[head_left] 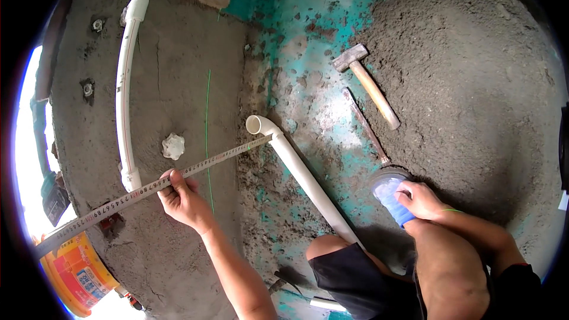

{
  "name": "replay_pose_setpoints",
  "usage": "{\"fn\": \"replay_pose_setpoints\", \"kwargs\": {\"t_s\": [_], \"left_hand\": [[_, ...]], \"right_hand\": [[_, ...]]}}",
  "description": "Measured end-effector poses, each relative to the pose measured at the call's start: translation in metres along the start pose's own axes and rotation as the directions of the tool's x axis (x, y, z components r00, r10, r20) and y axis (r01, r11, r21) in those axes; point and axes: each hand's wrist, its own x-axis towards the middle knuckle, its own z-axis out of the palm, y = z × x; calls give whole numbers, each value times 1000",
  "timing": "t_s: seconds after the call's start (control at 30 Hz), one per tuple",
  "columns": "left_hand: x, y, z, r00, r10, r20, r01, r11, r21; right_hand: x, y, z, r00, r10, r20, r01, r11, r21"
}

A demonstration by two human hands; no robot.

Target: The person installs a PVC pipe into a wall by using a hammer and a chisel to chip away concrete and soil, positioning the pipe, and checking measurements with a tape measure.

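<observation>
My left hand [184,201] pinches the blade of a tape measure [222,157] between thumb and fingers. The blade slants across the wall, its far end meeting a white plastic pipe [308,181] just below the open elbow [255,124]. Its other end runs out at the lower left, past an orange bucket [80,272]; no case shows. Over my blue-and-grey shoe [388,192], my right hand [422,200] is closed with curled fingers. Whatever it may hold is hidden.
A club hammer [373,92] and a rusty chisel [364,124] lie beside heaped mortar [468,71]. Along the cement wall [172,83] runs a white pipe [123,95], near a white knob [173,146]. A thin green line [207,124] marks the wall.
</observation>
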Motion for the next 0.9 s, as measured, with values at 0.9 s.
{"fn": "replay_pose_setpoints", "kwargs": {"t_s": [0.9], "left_hand": [[-5,-3,14,996,-2,-88,12,993,121]], "right_hand": [[3,6,5,999,-43,-30,40,997,-65]]}}
